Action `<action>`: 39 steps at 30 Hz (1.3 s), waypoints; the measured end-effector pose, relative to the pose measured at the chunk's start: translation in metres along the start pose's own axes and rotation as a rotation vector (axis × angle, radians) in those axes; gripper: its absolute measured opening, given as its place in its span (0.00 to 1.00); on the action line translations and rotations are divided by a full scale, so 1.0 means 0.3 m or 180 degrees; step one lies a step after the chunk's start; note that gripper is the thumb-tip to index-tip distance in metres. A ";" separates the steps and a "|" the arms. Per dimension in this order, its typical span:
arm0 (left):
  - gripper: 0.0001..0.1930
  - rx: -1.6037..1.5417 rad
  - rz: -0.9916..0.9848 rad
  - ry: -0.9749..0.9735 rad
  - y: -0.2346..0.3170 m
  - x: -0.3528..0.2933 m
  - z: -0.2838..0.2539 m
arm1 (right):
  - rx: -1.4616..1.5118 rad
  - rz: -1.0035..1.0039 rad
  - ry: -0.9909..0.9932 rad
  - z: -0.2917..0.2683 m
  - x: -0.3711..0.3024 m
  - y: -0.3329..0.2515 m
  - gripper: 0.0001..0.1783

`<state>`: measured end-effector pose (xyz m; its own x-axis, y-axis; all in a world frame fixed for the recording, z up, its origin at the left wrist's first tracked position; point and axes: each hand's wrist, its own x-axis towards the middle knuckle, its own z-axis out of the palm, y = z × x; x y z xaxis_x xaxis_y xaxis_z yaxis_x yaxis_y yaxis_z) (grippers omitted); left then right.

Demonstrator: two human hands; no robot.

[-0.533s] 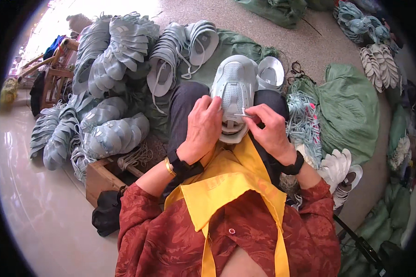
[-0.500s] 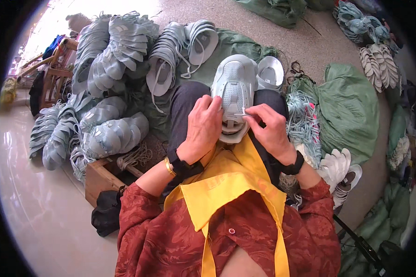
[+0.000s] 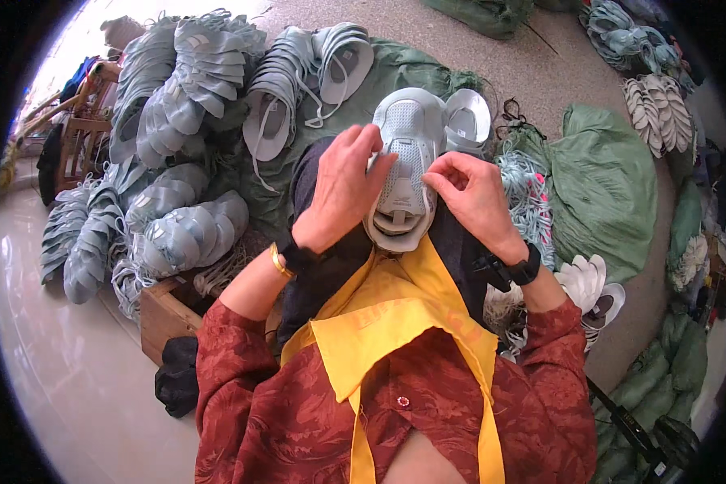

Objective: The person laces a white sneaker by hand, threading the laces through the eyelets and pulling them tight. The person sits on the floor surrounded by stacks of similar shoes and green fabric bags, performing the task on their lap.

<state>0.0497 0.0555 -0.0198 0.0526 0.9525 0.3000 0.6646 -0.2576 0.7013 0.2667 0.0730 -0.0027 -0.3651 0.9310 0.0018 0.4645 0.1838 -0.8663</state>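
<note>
In the head view, we see a pale grey-blue sneaker upper (image 3: 408, 121) set between our knees, over the dark trousers (image 3: 452, 252) and just beyond the yellow apron (image 3: 403, 310). Its long axis runs almost straight away from us, leaning slightly right, with the perforated toe farthest off and the collar opening nearest our body.

The upper lies between our two hands: to the right of the left hand (image 3: 340, 184) and to the left of the right hand (image 3: 472, 198). Neither is clearly nearer, since the left thumb reaches over the left eyelet edge while the right fingertips sit at the right one, with the tongue (image 3: 404, 168) in the gap.

Our left thumb and forefinger are parted; whether the curled fingers behind them grip the side, we cannot tell. Our right thumb and forefinger are pinched together, though we cannot make out any lace between them.

Just beyond the right hand, beside the toe, rests another upper (image 3: 467, 121). Farther right hang bundled laces (image 3: 518, 185), next to a green sack (image 3: 609, 189).
</note>
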 end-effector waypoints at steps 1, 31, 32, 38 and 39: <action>0.12 -0.0029 -0.0023 -0.0013 -0.012 0.017 0.004 | -0.0104 -0.0017 -0.0043 -0.004 0.006 -0.015 0.08; 0.14 -0.0246 -0.0489 -0.0084 -0.034 0.085 0.075 | -0.0322 0.0113 0.0482 0.032 0.118 0.051 0.07; 0.14 -0.0239 -0.0496 -0.0092 -0.035 0.086 0.074 | -0.0335 0.0110 0.0471 0.032 0.120 0.053 0.07; 0.15 -0.0294 -0.0530 -0.0105 -0.036 0.087 0.074 | -0.0280 0.0097 0.0481 0.035 0.127 0.058 0.07; 0.15 -0.0286 -0.0544 -0.0109 -0.037 0.086 0.074 | -0.0267 0.0109 0.0487 0.038 0.127 0.060 0.07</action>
<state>0.0600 0.0866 -0.0342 -0.0290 0.9882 0.1506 0.5969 -0.1037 0.7956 0.2521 0.1083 -0.0240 -0.2239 0.9731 0.0545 0.5427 0.1710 -0.8224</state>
